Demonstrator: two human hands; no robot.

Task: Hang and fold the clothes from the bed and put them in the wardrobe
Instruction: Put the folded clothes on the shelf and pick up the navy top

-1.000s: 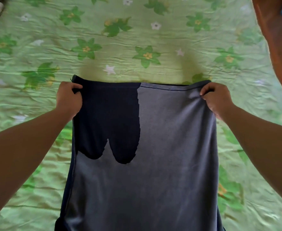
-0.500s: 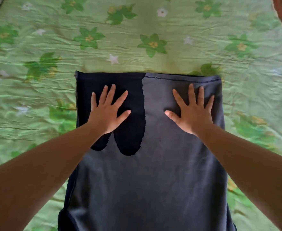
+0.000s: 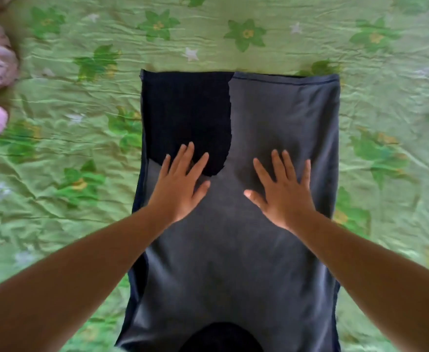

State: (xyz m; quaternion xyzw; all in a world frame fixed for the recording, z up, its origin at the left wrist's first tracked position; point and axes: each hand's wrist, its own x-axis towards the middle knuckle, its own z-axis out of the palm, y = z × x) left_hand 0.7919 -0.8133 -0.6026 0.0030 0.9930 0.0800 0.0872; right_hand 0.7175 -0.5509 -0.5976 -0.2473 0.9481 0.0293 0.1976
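Lower now on grey garment point(image 3: 233, 262), left hand point(image 3: 180, 191) and right hand point(image 3: 284, 196) flat, splayed; green floral bedsheet point(image 3: 56, 214).

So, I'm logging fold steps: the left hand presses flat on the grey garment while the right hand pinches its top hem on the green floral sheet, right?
Not quite. The head view shows the right hand also flat, fingers spread, on the grey garment, below its top hem. The left hand and green floral sheet are as you say.

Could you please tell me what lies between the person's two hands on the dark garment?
In the head view, only bare grey cloth of the garment lies between the left hand and the right hand; nothing else rests there.
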